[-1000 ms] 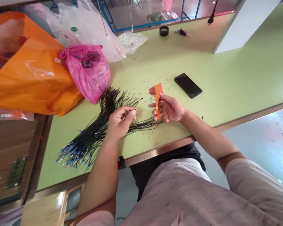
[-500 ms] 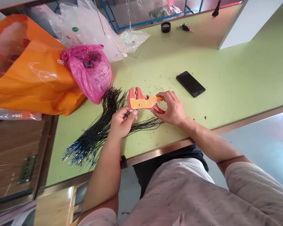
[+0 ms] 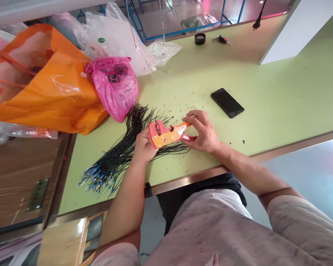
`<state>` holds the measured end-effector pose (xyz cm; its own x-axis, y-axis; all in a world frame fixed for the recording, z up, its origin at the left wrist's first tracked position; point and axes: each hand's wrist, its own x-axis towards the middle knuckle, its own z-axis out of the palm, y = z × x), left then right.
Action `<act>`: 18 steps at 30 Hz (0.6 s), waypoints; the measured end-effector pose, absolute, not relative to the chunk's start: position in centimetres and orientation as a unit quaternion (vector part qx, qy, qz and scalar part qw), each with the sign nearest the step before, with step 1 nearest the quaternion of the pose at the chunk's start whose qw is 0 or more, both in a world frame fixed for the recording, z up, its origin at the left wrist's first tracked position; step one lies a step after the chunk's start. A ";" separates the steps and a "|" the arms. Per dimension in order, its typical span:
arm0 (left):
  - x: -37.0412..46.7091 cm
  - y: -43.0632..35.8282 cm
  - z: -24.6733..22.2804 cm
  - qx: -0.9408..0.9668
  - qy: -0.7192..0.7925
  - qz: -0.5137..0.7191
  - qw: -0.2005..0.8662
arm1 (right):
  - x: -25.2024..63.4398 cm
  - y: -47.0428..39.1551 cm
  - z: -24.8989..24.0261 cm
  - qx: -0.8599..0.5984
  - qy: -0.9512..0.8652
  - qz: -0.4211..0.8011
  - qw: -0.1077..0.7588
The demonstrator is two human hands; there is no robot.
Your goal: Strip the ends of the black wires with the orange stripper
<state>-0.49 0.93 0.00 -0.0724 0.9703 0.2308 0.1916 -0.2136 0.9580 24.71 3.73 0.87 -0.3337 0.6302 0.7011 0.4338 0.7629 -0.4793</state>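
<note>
An orange and red wire stripper [image 3: 169, 136] is held above the green table between both hands. My right hand [image 3: 204, 131] is closed round its handles, which are spread apart. My left hand [image 3: 144, 146] supports the red jaw end from behind and below, with its fingers partly hidden by the tool. Under and beside my left hand lies a large bundle of black wires [image 3: 119, 151] with blue and silvery tips toward the lower left. More black wires extend to the right beneath the tool. Small dark scraps are scattered around it.
A black phone [image 3: 227, 102] lies right of the hands. An orange bag [image 3: 69, 88], a pink tied bag [image 3: 118, 87] and clear plastic bags [image 3: 113, 37] stand at the left. A black ring [image 3: 200, 38] and keys [image 3: 222, 39] are farther back. A white panel [image 3: 296, 33] rises at the right.
The wire stripper has tilted, its jaw end now lower and turned over my left hand. My left hand has shifted behind the jaws. The whole view has moved slightly.
</note>
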 end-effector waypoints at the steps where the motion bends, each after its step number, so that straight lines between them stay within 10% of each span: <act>1: -0.4 0.9 0.1 0.553 0.499 0.539 0.392 | 24.6 3.8 0.8 -0.331 -0.814 0.097 0.467; 18: 0.0 0.8 -0.1 0.595 0.494 0.525 0.357 | 24.0 3.5 -0.1 -0.376 -0.817 0.186 0.395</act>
<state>-0.04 0.82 -0.05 -0.0382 0.9617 0.2715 0.2132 -0.2576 0.9425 23.96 3.50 -0.11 -0.4045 0.7617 0.5063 0.4672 0.6479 -0.6015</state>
